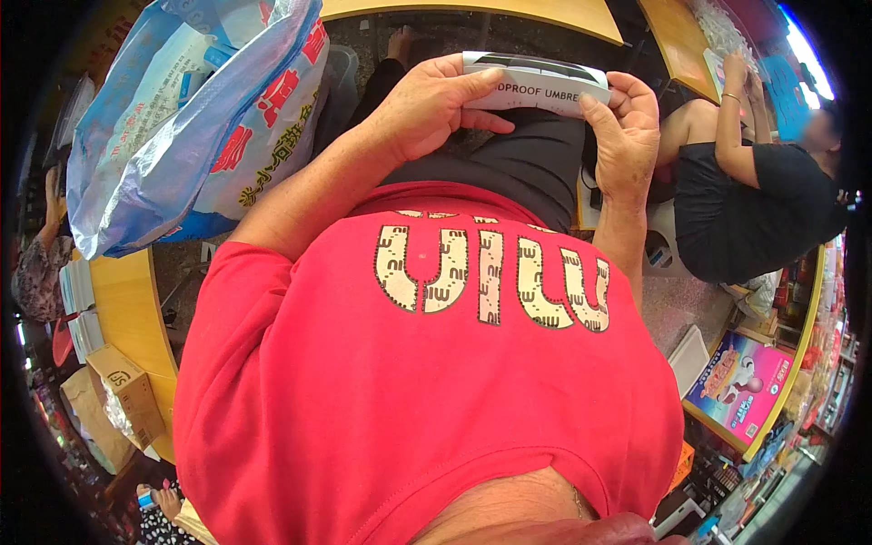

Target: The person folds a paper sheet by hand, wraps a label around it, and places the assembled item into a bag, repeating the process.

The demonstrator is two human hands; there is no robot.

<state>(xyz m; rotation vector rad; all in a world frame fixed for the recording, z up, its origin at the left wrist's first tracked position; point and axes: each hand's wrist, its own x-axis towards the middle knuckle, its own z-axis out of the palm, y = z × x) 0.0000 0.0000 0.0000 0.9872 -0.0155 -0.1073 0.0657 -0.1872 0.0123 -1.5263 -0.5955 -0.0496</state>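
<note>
Both my hands hold a white paper sleeve (pixel 536 96) with dark print and a black band along its far edge. It is curved and stretched level between them, above my dark trousers (pixel 509 159). My left hand (pixel 440 102) pinches its left end, thumb on top, with a lower finger stretched out beneath. My right hand (pixel 623 127) grips the right end, thumb pressed on the printed face and fingers curled behind. What lies inside or behind the sleeve, if anything, is hidden.
A large blue and white woven bag (pixel 204 136) stands open close to my left arm, with packets inside. Beyond are wooden tabletops (pixel 509 11). A co-worker in dark clothes (pixel 758 195) sits at the right, hands on clear plastic. Cardboard boxes (pixel 132 391) stand at the lower left.
</note>
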